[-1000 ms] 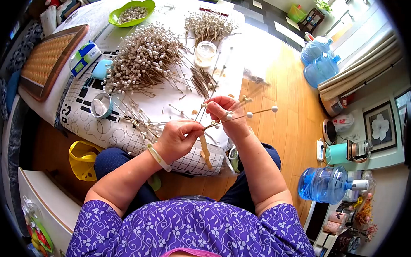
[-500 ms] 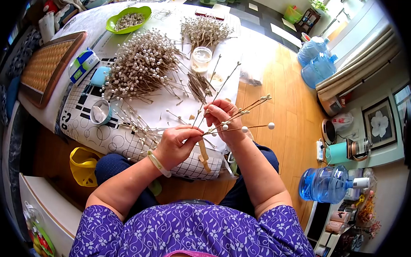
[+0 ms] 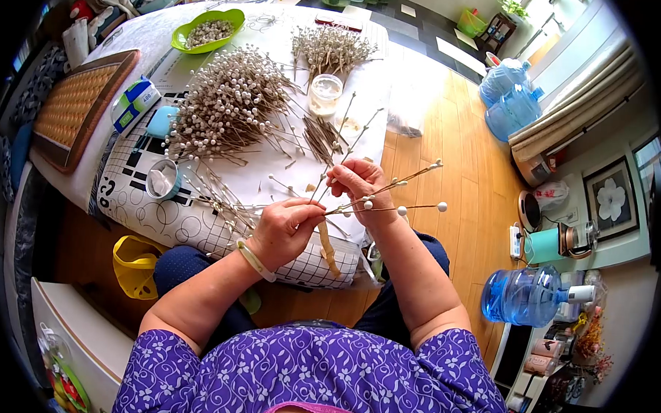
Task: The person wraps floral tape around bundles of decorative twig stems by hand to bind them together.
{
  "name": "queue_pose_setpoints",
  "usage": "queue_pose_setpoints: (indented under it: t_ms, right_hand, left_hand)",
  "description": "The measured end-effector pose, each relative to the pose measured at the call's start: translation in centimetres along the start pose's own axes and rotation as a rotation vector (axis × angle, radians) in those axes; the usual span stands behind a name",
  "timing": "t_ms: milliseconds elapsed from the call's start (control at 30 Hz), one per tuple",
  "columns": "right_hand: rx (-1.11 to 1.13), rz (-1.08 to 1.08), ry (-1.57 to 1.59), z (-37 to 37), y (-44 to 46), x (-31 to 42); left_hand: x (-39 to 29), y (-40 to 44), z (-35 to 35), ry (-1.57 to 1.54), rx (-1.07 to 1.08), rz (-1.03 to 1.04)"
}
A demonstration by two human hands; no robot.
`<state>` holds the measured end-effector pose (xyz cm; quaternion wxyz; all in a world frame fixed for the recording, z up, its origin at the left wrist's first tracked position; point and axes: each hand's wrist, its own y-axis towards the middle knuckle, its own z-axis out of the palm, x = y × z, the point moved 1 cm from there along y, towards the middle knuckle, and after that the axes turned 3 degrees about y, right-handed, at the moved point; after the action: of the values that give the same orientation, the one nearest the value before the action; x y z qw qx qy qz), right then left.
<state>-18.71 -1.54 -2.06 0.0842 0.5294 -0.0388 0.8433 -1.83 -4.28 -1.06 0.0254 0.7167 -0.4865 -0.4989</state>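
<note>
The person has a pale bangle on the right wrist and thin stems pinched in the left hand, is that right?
Not quite: the head view shows the pale bangle on the wrist of the left hand, which does pinch thin stems.

**Looking Down From the Head**

We are looking from one camera on the person's head, facing forward and steeply down. We are seeing the purple top (image 3: 310, 373) closest, at 6 o'clock, with the left hand (image 3: 282, 232) and right hand (image 3: 364, 186) showing near the centre. The table (image 3: 159, 216) is spreading towards 11 o'clock, the wooden floor (image 3: 456, 153) towards 2, and a curved black border is ringing our wide view.
</note>
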Motion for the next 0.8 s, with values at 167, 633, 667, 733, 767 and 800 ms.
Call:
queue_pose_setpoints:
  t_ms: [167,633,667,733,767,800]
  right_hand:
    - [0.034,0.056,-0.019,-0.2,0.2,-0.1]
    - [0.139,0.155,-0.028,-0.2,0.3,0.3]
    - [0.160,0.140,-0.001,-0.2,0.4,0.4]
    - [0.145,0.144,-0.002,0.0,0.4,0.7]
    - [0.127,0.149,-0.004,0.0,0.3,0.7]
    - [0.155,0.148,-0.031,-0.3,0.3,0.7]
  left_hand:
    - [-0.2,-0.1,0.1,0.009,0.023,0.035]
    - [0.7,-0.1,0.4,-0.111,0.191,-0.028]
    - [0.8,-0.1,0.4,-0.118,0.218,-0.044]
    - [1.1,-0.3,0.5,-0.126,0.248,-0.061]
    - [1.4,-0.6,0.8,-0.266,0.264,-0.183]
    - [1.7,-0.8,1.0,-0.404,0.276,-0.305]
